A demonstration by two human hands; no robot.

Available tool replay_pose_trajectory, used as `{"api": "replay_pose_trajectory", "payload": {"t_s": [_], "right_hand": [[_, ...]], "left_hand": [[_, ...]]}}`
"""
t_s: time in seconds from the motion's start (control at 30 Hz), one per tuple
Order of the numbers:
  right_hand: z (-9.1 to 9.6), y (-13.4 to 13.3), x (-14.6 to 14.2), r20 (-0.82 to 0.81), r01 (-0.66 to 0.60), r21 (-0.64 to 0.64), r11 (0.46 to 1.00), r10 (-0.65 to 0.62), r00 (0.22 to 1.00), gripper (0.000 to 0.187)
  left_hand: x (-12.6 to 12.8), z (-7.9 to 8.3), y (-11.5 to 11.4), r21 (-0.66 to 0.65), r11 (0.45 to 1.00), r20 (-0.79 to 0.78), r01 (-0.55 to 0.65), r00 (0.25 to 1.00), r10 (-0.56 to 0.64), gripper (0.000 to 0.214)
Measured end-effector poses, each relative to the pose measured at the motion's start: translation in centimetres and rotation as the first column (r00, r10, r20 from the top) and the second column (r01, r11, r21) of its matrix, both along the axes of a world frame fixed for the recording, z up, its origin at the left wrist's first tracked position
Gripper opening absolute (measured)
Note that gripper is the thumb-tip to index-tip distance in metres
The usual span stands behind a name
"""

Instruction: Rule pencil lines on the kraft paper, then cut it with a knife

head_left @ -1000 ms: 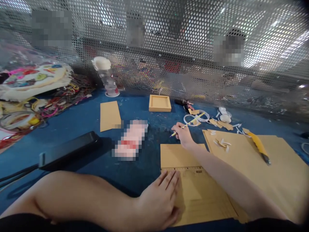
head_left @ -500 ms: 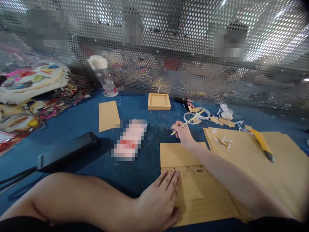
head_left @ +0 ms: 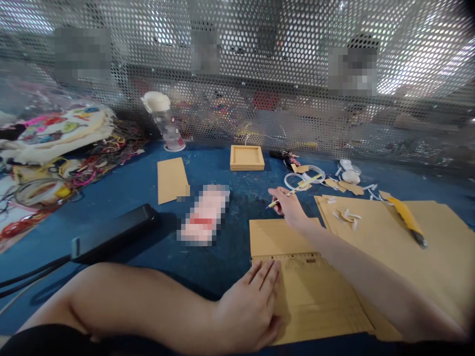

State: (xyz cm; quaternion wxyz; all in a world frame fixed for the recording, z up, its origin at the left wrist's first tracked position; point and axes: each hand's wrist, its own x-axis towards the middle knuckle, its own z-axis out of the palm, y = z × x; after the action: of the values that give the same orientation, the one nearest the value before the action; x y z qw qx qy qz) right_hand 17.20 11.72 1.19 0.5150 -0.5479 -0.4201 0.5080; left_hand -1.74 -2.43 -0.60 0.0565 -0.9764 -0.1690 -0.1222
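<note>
My left hand point(head_left: 252, 301) lies flat with its fingers stretched out, pressing a clear ruler point(head_left: 293, 258) onto a sheet of brown cardboard point(head_left: 284, 235). The ruler runs crosswise over the sheet, and part of it is under my fingers. Above the sheet's far edge, my right hand point(head_left: 289, 205) is closed around a yellow patterned pencil point(head_left: 301, 188). The pencil slants, its tip pointing down to the left over the blue table and apart from the cardboard.
On the right, a yellow utility knife point(head_left: 406, 220) rests on larger cardboard sheets point(head_left: 445, 247) near paper scraps point(head_left: 347, 216). Farther back are a small cardboard box point(head_left: 247, 158) and a bottle point(head_left: 166, 123). To the left lie a cardboard piece point(head_left: 172, 180), a black power strip point(head_left: 115, 235) and tangled cords.
The whole view has shifted slightly, moving things a little to the right. My right hand still holds the pencil above the sheet's far edge, and my left hand stays on the ruler.
</note>
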Motion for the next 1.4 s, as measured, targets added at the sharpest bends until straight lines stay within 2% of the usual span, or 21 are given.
{"api": "replay_pose_trajectory", "payload": {"t_s": [0.07,0.13,0.23,0.37,0.47,0.63,0.83,1.4], "right_hand": [[0.6,-1.8,0.1,0.057,-0.046,0.003,0.999,0.046,0.997,0.037],[1.0,-4.2,0.0,0.153,-0.171,0.01,0.985,0.168,0.974,0.035],[1.1,-7.5,-0.9,0.236,-0.301,-0.059,0.952,0.307,0.922,0.029],[0.2,-9.6,-2.2,0.358,-0.274,0.028,0.961,0.246,0.901,0.03],[-0.7,-9.6,-2.7,0.403,-0.279,0.084,0.956,0.224,0.888,0.029],[-1.4,-9.4,-2.7,0.358,-0.287,0.035,0.957,0.256,0.898,0.026],[-1.2,-9.5,-2.7,0.332,-0.281,-0.007,0.96,0.267,0.904,0.024],[-1.0,-9.4,-2.7,0.411,-0.285,0.027,0.958,0.25,0.877,0.027]], "left_hand": [[0.0,0.0,0.0,0.001,1.0,-0.002,0.001,1.0,-0.001,0.06],[0.1,-0.1,0.1,0.005,1.0,0.002,0.004,1.0,-0.004,0.06],[0.1,-0.2,0.1,0.014,1.0,0.021,-0.003,1.0,0.003,0.06],[0.1,-0.4,0.0,0.025,1.0,0.048,-0.019,0.999,0.018,0.06],[0.2,-0.6,0.0,0.036,0.999,0.052,-0.021,0.998,0.019,0.058],[0.2,-0.4,0.1,0.041,0.999,0.056,-0.015,0.998,0.013,0.059],[0.2,-0.2,0.3,0.039,0.999,0.067,-0.001,0.998,-0.001,0.058],[0.0,-0.1,0.4,0.03,0.999,0.044,0.011,0.999,-0.013,0.058]]}}
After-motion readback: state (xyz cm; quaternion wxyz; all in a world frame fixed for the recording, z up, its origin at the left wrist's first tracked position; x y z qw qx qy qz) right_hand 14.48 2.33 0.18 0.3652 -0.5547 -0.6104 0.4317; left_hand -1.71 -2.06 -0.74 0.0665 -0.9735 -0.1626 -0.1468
